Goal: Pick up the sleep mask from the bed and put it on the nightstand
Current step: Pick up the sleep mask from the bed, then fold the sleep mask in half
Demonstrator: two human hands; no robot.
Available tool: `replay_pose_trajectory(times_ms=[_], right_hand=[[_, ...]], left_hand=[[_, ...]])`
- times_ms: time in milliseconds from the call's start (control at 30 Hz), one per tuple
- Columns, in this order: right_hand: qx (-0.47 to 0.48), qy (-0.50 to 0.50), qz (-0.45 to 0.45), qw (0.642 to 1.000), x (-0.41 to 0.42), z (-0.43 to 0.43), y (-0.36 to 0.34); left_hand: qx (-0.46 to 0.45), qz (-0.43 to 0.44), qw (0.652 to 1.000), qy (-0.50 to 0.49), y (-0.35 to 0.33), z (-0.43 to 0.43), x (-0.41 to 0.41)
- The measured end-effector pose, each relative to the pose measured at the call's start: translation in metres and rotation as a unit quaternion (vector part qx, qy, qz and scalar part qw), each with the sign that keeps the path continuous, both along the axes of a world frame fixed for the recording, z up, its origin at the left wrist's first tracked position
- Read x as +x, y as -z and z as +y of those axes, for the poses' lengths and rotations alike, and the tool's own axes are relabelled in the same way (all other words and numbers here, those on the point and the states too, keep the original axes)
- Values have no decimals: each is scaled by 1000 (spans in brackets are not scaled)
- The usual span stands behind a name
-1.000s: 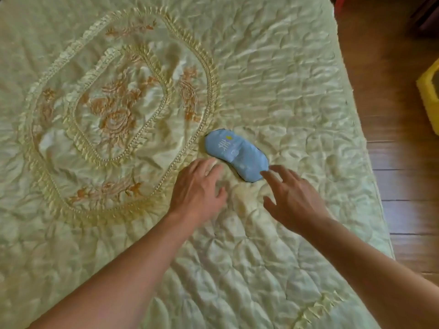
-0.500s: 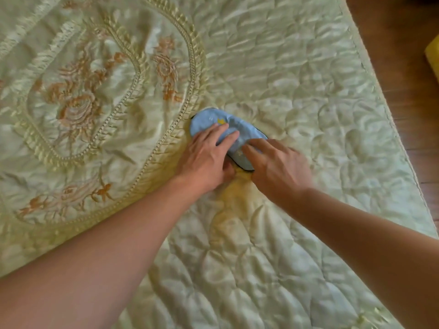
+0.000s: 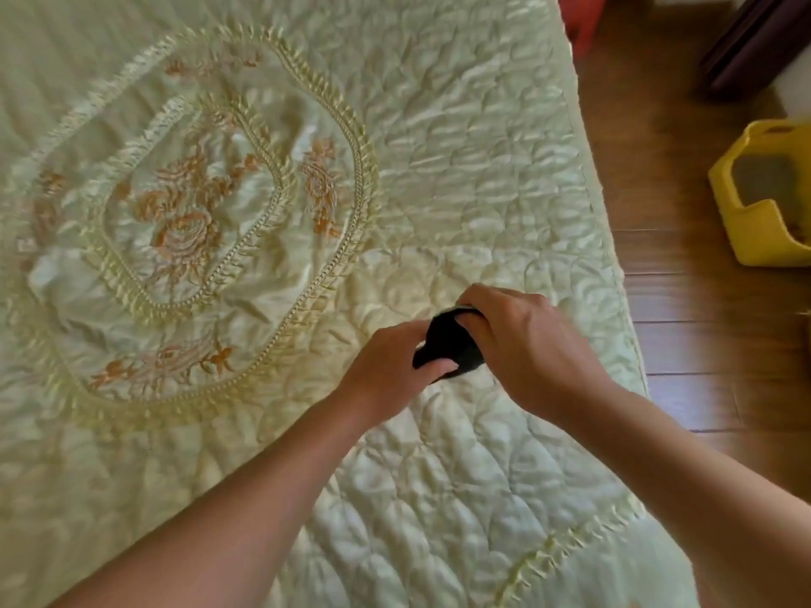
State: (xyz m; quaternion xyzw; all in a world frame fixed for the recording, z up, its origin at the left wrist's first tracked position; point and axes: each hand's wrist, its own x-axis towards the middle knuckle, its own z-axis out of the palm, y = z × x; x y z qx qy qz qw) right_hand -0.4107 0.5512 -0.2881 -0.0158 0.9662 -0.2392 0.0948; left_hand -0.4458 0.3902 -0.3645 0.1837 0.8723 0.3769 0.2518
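Sleep mask (image 3: 447, 344) bunched between my two hands, dark side facing me, apparently lifted just above bedspread (image 3: 461, 177), though contact with fabric hard to judge from this angle. My right hand (image 3: 526, 344) wraps over mask's upper right part, fingers curled closed on it. My left hand (image 3: 390, 366) pinches lower left edge, thumb on dark surface. Embroidered oval panel (image 3: 188, 226) lies left of my hands. Wooden floor (image 3: 693, 300) runs along bed's right side; yellow bin (image 3: 763, 195) stands there, well apart.
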Motion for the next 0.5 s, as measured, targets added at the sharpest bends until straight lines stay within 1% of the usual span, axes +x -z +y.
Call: replay_pose_trajectory(times_ms=[67,133,267,367,433,467,500], right_hand=[[-35,19,-32,999,5,4,-39],[-73,25,-46,996,12,10,-76],[-132,29,-53,989,31,13,-154],[-180,51,-57,981,48,14,-212],[-246,99,-49,963,63,18,-241],[-301,136,-50,942,72,21,-253],[-363,175,-60,913,82,24,-262]], left_hand=[[20,-53,998,1,-36,3,17],[41,-82,996,-15,-74,6,34],[93,-121,987,-52,-158,7,68],[129,-136,979,-75,-219,4,92],[148,-136,975,-97,-254,2,106],[160,-133,972,-112,-270,2,113],[169,-131,968,-128,-284,2,121]])
